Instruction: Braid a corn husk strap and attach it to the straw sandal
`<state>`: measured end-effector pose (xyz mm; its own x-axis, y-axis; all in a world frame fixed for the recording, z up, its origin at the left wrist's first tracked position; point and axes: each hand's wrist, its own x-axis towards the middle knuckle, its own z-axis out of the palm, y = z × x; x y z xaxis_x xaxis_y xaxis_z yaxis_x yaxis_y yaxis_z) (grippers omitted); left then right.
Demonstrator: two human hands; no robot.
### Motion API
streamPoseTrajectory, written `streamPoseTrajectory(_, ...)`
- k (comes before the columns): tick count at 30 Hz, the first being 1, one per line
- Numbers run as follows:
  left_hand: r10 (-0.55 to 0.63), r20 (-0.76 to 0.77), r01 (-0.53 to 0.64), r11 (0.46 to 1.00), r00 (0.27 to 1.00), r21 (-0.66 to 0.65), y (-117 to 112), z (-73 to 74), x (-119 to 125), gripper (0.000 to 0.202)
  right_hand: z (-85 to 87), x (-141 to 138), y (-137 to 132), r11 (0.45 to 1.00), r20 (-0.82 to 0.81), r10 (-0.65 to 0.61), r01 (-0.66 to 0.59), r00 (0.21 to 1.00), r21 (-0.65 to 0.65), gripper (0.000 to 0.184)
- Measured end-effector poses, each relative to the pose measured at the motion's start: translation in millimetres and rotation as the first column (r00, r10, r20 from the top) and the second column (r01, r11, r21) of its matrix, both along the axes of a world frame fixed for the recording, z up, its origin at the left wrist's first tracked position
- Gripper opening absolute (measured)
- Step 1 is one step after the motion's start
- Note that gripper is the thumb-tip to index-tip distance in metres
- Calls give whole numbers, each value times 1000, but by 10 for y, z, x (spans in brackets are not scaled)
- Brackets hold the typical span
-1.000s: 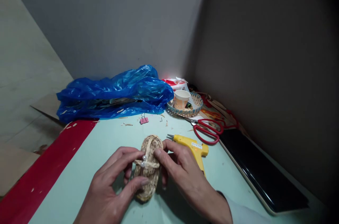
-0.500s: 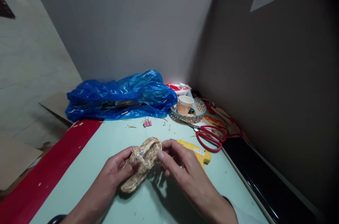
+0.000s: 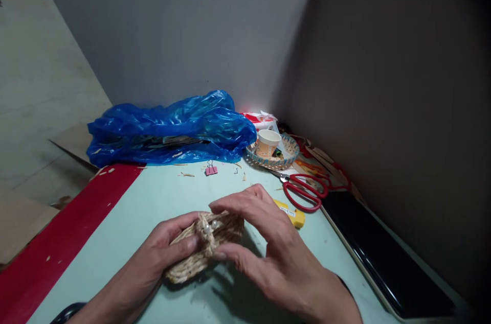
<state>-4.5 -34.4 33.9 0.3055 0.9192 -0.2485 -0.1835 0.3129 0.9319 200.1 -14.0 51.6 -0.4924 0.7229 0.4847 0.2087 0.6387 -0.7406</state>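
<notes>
A small woven straw slipper [image 3: 191,261] with shiny pearl-like beads [image 3: 210,227] on its braided strap is held tilted above the table. My left hand [image 3: 163,247] grips it from the left, thumb on top near the strap and fingers along the far side. Over its right end arches my right hand [image 3: 268,247], with the thumb at the near edge by the strap and the fingertips at the far edge. Partly covered by my right hand, a yellow tool [image 3: 293,215], perhaps a glue gun, lies behind it.
Red-handled scissors [image 3: 303,192] rest at the right beside a long black panel [image 3: 383,257]. Behind them is a woven basket [image 3: 264,163] with a paper cup [image 3: 267,144]. A blue plastic bag [image 3: 172,127] lies along the wall; a pink binder clip [image 3: 210,170] sits before it.
My right hand has moved from beside the slipper's tip to over it, spanning its edges with thumb and fingers. The slipper has turned clockwise, and the view has shifted slightly.
</notes>
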Motion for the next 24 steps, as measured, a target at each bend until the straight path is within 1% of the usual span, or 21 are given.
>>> streamPoseTrajectory(2, -8, -27, 8, 1000, 1000, -2, 6, 4, -5, 38, 6, 6, -13, 999, 5, 26, -26, 1000, -24, 38)
streamPoseTrajectory(5, -60, -57, 62, 998, 997, 28, 24, 20, -9, 36, 22, 9, -26, 996, 17, 65, -64, 998, -56, 37)
streamPoseTrajectory(8, -84, -90, 88, 995, 992, 45, 33, 36, -13, 34, 20, 2, -30, 993, 28, 95, -92, 995, -76, 38)
streamPoseTrajectory(14, -149, -51, 149, 989, 988, 8, 21, 43, -43, 35, 13, -4, -12, 988, 7, 101, -99, 995, -120, 36)
streamPoseTrajectory(17, -147, -35, 146, 989, 989, -19, 15, 40, -68, 33, 12, -2, -9, 981, 11, 119, -116, 993, -156, 31)
streamPoseTrajectory(20, -123, -66, 123, 992, 990, -3, 13, 29, -82, 34, -25, -9, -19, 986, -7, 94, -94, 996, -137, 28)
streamPoseTrajectory(24, -88, -78, 88, 996, 993, 3, 11, 23, -65, 39, -99, -48, -30, 998, -47, -23, 20, 999, -57, 20)
